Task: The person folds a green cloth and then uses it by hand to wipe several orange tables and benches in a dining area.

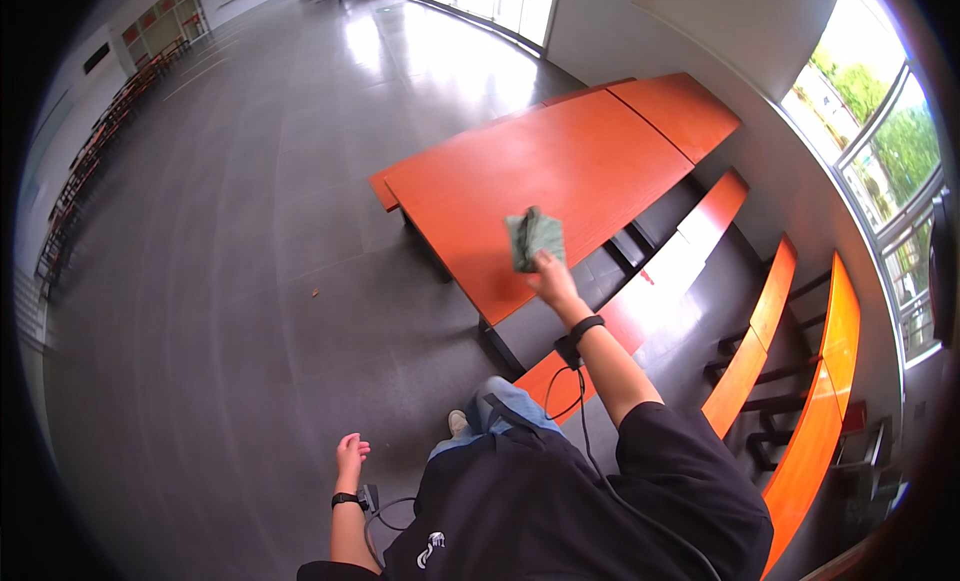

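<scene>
Head view: the right hand (pixel 551 273) pinches a folded grey-green cloth (pixel 524 243) over the nearer part of a long, smooth orange-red counter (pixel 570 151); whether the cloth touches the surface I cannot tell. The left hand (pixel 350 455) hangs well apart over the dark grey tiled floor (pixel 230 311), holding nothing, its fingers loosely curled. A narrow orange-red bench (pixel 625 309) runs along the counter's right side.

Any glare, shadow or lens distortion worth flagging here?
Head view: glare whitens part of the glossy grey floor; head view: soft shadow on the long orange table near the crumpled green cloth; head view: fisheye curves the framed window at right.
</scene>
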A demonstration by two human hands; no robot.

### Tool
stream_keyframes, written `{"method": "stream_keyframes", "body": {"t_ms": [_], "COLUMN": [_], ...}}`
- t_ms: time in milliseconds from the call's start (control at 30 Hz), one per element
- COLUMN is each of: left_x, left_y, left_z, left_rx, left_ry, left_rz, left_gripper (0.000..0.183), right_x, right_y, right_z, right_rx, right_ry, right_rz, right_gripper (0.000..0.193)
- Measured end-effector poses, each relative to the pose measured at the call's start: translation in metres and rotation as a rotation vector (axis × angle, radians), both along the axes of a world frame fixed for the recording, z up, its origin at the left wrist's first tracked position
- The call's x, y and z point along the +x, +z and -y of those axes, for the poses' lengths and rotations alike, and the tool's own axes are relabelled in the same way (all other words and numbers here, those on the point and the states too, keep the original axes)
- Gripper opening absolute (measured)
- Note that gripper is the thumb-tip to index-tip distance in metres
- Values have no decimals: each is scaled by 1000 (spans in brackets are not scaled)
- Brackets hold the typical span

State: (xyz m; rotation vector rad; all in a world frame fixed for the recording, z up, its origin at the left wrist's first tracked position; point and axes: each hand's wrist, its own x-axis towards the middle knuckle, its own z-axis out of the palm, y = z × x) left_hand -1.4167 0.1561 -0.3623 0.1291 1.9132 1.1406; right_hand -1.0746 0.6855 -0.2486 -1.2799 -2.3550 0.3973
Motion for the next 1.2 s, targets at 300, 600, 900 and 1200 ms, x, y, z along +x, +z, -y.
{"method": "stream_keyframes", "body": {"t_ms": [300,600,900,1200], "left_x": [-9,18,162,214], "left_y": [-10,81,90,98], "left_z": [-70,-293,-518,-587], "left_rx": [-162,42,92,-18], "left_ry": [-8,-325,-1226,-1280], "left_rz": [473,56,-1137,-1308], "left_gripper": [42,41,63,55], "right_x": [4,56,84,202], "right_y": [-41,-50,-79,-100], "right_z": [10,-104,-193,-314], "right_rx": [-312,-332,-319,-193], "right_ry": [202,63,566,260], "right_rz": [91,83,-236,-327], "right_gripper": [55,53,36,45]}}
